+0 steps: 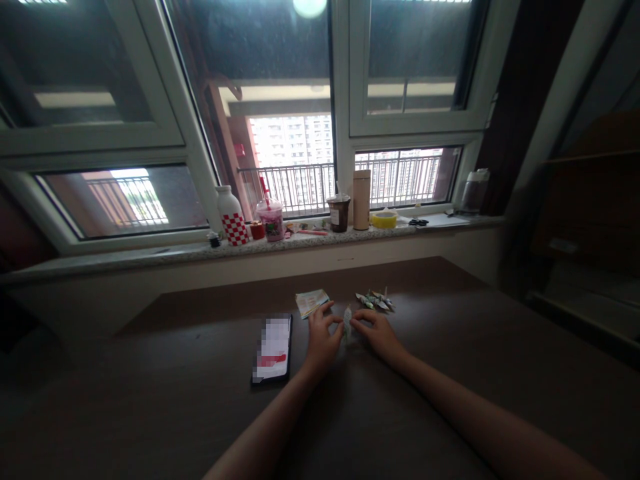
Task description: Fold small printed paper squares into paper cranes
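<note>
A small, narrow piece of pale, patterned folded paper stands upright between my two hands, just above the brown table. My left hand pinches its left side with thumb and forefinger, the other fingers raised. From the right, my right hand has its fingertips closed on the paper's other edge. Beyond my left hand lies a stack of pale printed paper sheets. A little pile of similar folded paper pieces rests past my right hand.
A phone with a lit screen lies left of my left hand. Along the windowsill stand a checkered bottle, a pink cup, a dark drink cup, a tan flask, yellow tape and scissors.
</note>
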`<state>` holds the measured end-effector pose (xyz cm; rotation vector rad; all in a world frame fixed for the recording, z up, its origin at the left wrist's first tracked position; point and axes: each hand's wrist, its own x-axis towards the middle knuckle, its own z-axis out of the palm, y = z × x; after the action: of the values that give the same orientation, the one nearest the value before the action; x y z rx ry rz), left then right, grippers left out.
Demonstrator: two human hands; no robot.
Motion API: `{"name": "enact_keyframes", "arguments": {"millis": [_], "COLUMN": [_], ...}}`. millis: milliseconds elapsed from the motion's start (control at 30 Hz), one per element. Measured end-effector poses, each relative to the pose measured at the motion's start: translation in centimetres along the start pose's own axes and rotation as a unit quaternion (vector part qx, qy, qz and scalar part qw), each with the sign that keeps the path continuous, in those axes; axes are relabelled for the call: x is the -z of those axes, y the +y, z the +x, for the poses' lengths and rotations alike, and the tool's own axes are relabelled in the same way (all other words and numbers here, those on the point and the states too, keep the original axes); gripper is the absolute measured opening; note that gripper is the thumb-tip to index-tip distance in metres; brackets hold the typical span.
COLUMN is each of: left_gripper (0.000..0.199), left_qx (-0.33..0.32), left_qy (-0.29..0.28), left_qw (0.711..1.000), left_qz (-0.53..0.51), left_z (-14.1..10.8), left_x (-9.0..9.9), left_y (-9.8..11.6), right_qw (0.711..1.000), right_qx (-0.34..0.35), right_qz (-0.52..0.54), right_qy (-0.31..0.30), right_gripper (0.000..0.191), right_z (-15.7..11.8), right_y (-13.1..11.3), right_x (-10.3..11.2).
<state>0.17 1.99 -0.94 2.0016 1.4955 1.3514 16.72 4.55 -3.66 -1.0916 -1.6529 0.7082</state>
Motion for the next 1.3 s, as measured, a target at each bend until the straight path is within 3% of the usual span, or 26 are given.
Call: {"name": "enact_keyframes", "arguments": {"millis": [233, 1067, 1300], "left_gripper": [0.006, 0.005, 0.008], "left_qx": [0.043, 0.036, 0.049], "left_qy": [0.016, 0.008, 0.041], "left_qw": [0.998, 0.995, 0.993], "left_qz": [-0.052, -0.092, -0.099], "left_z": [0.2, 0.2, 0.3], "left_x": [-1.0, -1.3, -1.2], "left_y": [-1.0, -1.3, -1.7], "right_qw": [0.999, 0.998, 0.999], "right_qx": [0.019, 0.016, -0.003], "right_qz": [-0.030, -0.035, 0.011], "right_qy": [0.017, 0.042, 0.031], "right_gripper": [0.016, 0.008, 0.023], "right_z": [-0.1, 0.1, 0.4], "right_y": [0.4, 0.9, 1.4], "right_x": [-0.5, -1.0, -0.1]}}
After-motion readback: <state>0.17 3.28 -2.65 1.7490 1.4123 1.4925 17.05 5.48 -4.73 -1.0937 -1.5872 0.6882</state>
